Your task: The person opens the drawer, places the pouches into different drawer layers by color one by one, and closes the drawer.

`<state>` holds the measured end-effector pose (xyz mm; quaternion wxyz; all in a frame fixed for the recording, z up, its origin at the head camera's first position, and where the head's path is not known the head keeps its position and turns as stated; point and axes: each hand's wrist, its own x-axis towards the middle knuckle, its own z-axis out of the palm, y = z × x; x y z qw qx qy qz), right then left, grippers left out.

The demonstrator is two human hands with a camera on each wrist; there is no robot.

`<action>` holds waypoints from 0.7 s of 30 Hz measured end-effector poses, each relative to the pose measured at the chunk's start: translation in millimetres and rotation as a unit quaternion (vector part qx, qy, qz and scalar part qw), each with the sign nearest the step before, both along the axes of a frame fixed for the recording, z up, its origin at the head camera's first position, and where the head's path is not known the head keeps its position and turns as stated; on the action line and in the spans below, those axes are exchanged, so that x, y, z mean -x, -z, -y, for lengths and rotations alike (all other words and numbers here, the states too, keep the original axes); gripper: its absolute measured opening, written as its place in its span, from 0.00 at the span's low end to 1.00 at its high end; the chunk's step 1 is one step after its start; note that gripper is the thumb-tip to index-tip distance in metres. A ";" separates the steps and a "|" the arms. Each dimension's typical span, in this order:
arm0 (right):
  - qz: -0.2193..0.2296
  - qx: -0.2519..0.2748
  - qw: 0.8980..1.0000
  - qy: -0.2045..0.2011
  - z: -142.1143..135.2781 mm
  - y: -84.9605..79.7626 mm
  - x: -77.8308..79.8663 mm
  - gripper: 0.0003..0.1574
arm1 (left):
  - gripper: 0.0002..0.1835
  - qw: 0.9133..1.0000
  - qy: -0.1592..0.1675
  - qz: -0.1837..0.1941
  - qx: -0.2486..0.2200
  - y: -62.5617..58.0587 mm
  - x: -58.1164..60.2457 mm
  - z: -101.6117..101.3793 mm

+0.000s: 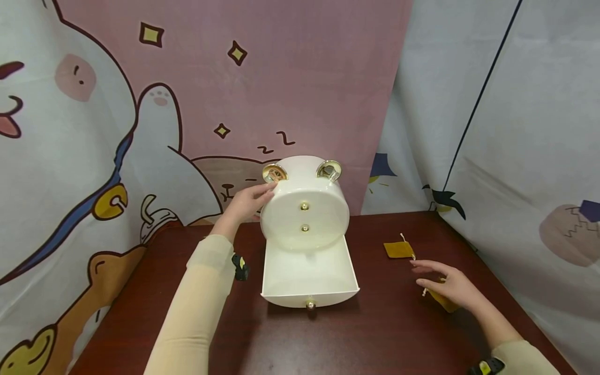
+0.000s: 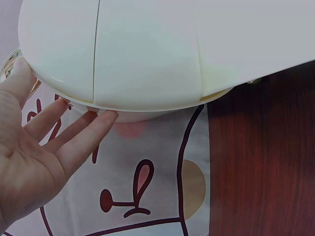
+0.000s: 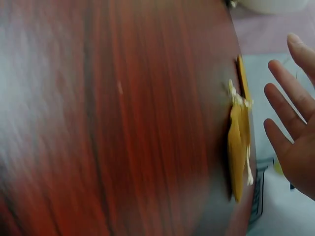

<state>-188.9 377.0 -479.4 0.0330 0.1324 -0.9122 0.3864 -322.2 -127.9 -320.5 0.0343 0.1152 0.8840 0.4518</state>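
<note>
A white rounded storage box [image 1: 304,219] with two shiny gold ears and round gold knobs stands on the table, its bottom drawer [image 1: 307,271] pulled out and nothing visible inside. My left hand [image 1: 246,204] touches the box's left side just below the left ear. In the left wrist view, the fingertips of that hand [image 2: 39,142] rest along the rim with the fingers extended. Over at the right, my right hand [image 1: 450,284] hovers with loose, spread fingers above a mustard-yellow drawstring pouch [image 1: 445,303], partly hiding it. The right wrist view shows this pouch [image 3: 238,147] apart from the fingers.
A second yellow pouch [image 1: 398,250] with white cords lies farther back on the dark red-brown table [image 1: 375,333]. Behind the table hangs a pink and white cartoon cloth [image 1: 300,78], and a pale cloth [image 1: 529,104] borders the right side.
</note>
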 end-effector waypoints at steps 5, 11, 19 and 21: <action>-0.026 -0.016 0.999 -0.025 -17.9 5.1 3.8 0.29 | 0.25 1.000 -0.001 0.001 -0.002 -1.0 -1.9 0.4; -0.063 -0.024 0.996 -0.053 -32.6 15.5 8.5 0.26 | 0.25 1.000 0.001 -0.001 0.000 -0.7 -1.0 0.7; -0.052 -0.036 0.995 -0.072 -43.4 19.0 12.4 0.24 | 0.25 1.000 0.001 0.003 -0.007 0.6 0.5 0.7; -0.051 -0.045 0.995 -0.072 -45.2 20.4 13.5 0.24 | 0.26 1.000 0.002 0.003 -0.007 0.5 0.7 0.8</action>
